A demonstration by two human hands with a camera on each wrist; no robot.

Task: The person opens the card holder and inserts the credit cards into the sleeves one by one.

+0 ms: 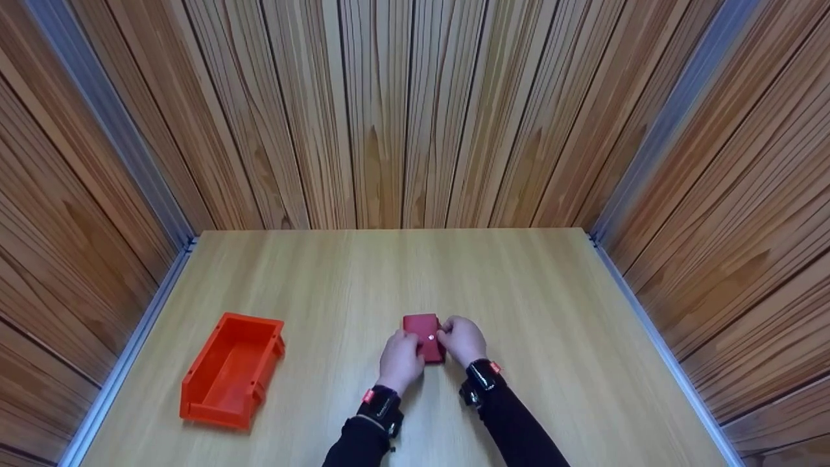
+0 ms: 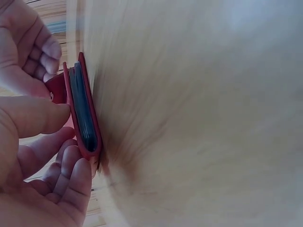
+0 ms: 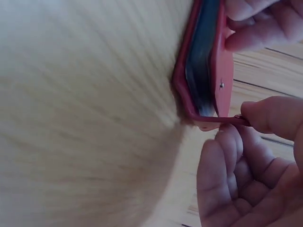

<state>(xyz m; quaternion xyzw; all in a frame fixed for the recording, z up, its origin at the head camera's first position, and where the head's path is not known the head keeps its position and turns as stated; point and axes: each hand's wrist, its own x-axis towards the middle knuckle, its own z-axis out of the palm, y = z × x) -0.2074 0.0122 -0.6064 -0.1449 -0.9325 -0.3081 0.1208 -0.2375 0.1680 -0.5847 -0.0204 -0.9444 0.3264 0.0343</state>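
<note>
A small red card wallet (image 1: 423, 326) lies on the table between both hands, a metal snap (image 3: 221, 85) on its upper cover. My left hand (image 1: 400, 360) grips its left side, with the thumb on the cover and the fingers at the outer edge. Between the covers shows a stack of dark plastic card sleeves (image 2: 83, 111). At the right side, my right hand (image 1: 464, 341) pinches the wallet's closing strap (image 3: 218, 120) between thumb and forefinger. That strap stands out from the wallet, unfastened from the cover snap.
An orange open-front plastic bin (image 1: 227, 370) stands on the table to the left. Wood-plank walls (image 1: 379, 117) with metal corner posts (image 1: 674, 123) enclose the light wooden table (image 1: 519, 279) at the back and both sides.
</note>
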